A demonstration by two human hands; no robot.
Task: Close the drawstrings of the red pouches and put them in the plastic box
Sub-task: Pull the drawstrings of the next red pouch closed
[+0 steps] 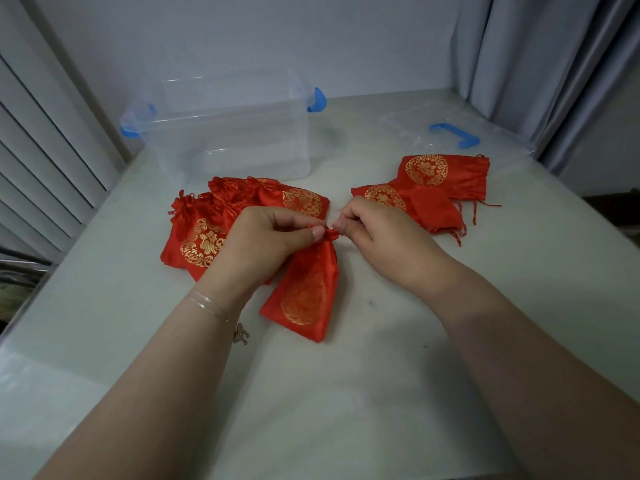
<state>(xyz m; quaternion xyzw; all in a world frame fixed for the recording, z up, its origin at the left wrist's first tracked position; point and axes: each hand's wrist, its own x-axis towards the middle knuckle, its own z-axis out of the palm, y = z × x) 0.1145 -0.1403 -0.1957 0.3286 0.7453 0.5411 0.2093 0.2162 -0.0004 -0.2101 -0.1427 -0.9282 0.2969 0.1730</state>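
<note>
Together over the middle of the table point(398, 393), the left hand point(263, 244) and right hand point(372, 233) pinch the drawstrings at the gathered neck of a red pouch point(304, 292), whose body lies on the table toward the person. Behind the left hand sits a pile of cinched pouches point(207, 220); behind the right, flat pouches with open mouths point(436, 185). Farther back, the clear plastic box point(228, 133) holds no pouches, and its lid point(450, 133) lies to the right.
</note>
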